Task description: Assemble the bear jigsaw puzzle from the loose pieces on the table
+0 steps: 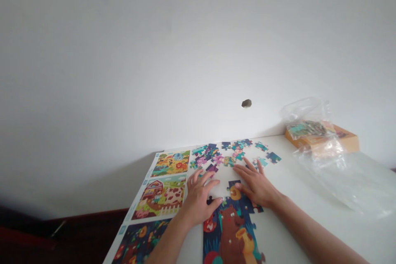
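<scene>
A partly joined jigsaw puzzle (230,231) with a brown bear and a honey pot lies on the white table. At its upper left edge rests my left hand (201,194), fingers spread, the thumb touching the puzzle's edge. My right hand (255,183) lies over the upper right of the puzzle, fingers apart and thumb on a piece with a yellow ring shape (235,192). Just beyond both hands are several loose puzzle pieces (213,152) in teal, purple and dark blue. Part of the joined puzzle is covered by my right hand.
A picture sheet (161,198) with three printed scenes lies along the table's left edge. At the back right, an orange box (349,140) carries a clear bag of pieces (309,128); more clear plastic (349,185) spreads in front. Behind stands a white wall (154,49) with a hole.
</scene>
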The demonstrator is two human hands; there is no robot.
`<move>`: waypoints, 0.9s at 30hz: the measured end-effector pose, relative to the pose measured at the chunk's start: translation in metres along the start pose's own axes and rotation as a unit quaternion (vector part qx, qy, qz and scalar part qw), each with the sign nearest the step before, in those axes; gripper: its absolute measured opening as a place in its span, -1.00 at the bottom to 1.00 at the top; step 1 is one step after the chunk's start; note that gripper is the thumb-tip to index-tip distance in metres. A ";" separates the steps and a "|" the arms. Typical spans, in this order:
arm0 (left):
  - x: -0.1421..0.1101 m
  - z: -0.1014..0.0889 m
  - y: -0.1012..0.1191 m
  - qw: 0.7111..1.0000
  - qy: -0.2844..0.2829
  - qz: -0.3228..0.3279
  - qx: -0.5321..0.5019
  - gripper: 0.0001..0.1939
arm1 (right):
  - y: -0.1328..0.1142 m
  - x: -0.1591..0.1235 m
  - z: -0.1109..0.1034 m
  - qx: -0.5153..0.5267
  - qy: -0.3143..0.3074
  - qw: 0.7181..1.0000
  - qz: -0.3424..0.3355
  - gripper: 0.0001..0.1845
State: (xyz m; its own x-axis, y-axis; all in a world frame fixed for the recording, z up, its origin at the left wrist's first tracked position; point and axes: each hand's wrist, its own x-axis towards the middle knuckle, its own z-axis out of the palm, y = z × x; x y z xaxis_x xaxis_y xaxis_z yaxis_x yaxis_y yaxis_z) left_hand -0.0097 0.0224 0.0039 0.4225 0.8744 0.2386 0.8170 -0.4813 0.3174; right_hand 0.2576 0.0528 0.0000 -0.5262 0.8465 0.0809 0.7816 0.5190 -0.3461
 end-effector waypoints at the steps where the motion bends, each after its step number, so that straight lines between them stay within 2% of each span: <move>1: 0.000 0.000 0.001 1.000 -0.008 0.007 -0.002 -0.55 | 0.000 0.000 -0.001 -0.001 0.006 1.000 0.002 -0.38; 6: 0.000 0.000 0.003 0.999 -0.034 0.022 -0.009 -0.55 | -0.005 0.000 -0.003 0.008 -0.015 1.000 -0.020 -0.34; 13: 0.000 0.001 0.003 0.999 -0.039 0.018 -0.008 -0.55 | -0.008 0.000 -0.003 0.007 -0.006 1.000 -0.016 -0.37; 19: 0.000 0.000 0.003 0.999 -0.041 0.020 -0.009 -0.56 | -0.008 0.000 -0.002 0.016 -0.025 0.999 -0.029 -0.33; 24: 0.000 -0.001 0.004 0.999 -0.052 0.008 -0.006 -0.55 | -0.011 -0.001 -0.007 0.021 0.016 0.998 -0.052 -0.49; 27: 0.001 -0.001 0.004 0.999 -0.052 -0.002 -0.003 -0.54 | -0.007 0.000 -0.002 0.003 0.028 0.999 -0.033 -0.54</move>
State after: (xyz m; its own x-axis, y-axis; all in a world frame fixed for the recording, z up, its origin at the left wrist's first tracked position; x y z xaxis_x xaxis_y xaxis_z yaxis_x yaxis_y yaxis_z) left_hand -0.0064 0.0214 0.0063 0.4577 0.8781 0.1397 0.8166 -0.4773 0.3246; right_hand 0.2529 0.0491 0.0038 -0.5572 0.8155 0.1564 0.7432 0.5738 -0.3441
